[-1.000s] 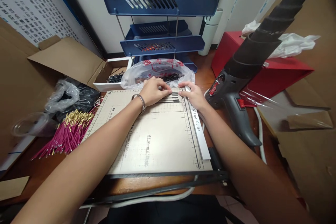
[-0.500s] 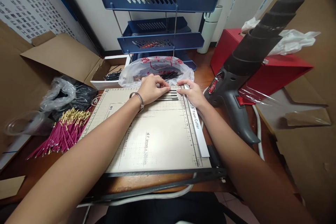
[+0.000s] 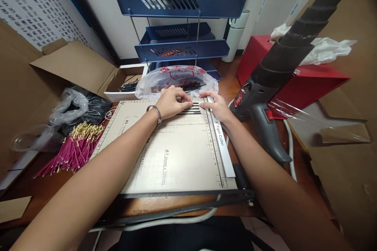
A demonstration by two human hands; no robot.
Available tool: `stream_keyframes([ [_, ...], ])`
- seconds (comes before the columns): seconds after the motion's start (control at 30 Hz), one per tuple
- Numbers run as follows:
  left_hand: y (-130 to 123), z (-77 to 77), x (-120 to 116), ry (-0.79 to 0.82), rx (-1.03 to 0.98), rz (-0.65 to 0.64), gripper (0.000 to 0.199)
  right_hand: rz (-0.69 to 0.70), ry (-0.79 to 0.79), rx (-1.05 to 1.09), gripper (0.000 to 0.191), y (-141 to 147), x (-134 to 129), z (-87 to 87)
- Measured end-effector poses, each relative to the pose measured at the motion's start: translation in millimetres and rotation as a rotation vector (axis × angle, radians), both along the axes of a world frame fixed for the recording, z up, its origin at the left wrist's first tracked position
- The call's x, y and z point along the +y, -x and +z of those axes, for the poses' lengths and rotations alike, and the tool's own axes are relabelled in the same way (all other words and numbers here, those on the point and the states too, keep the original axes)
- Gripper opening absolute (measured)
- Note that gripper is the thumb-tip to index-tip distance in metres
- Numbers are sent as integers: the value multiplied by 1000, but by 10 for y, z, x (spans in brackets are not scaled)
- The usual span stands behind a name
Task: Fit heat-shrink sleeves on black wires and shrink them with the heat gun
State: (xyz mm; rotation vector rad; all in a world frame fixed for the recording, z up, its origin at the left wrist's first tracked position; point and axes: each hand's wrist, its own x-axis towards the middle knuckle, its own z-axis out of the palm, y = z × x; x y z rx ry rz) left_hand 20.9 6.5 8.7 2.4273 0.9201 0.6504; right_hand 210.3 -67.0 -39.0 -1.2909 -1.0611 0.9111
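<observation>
Several thin black strips [image 3: 196, 110] lie side by side across the far right part of a cream paper cutter board [image 3: 176, 153] printed with scales. My left hand [image 3: 173, 104], with a metal bangle at the wrist, pinches thumb and fingertips together at the uppermost strip, partly hiding the strips' left ends. Close by on the right, my right hand [image 3: 217, 108] rests over the cutter's white bar [image 3: 224, 155], its thumb and forefinger apart. The thumb tip is at the strips' right ends. Whether that thumb presses on a strip is hard to see.
Beyond the board lie a clear plastic bag [image 3: 176, 76] of dark pieces and a blue rack [image 3: 179, 49]. A grey heat gun [image 3: 265, 98] stands right, before a red box [image 3: 318, 80]. Magenta wires with gold ends [image 3: 73, 145] lie left, near an open cardboard box [image 3: 76, 64].
The view has shifted slightly, so everything appears a little lower. Both hands stay at the black strips with nearly the same pose.
</observation>
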Motion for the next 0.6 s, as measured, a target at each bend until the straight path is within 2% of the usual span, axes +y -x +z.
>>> stream_keyframes([
  [0.6,3,-1,-1,-12,30,-15,14,23,-13,-62,42,-17,-25,15],
])
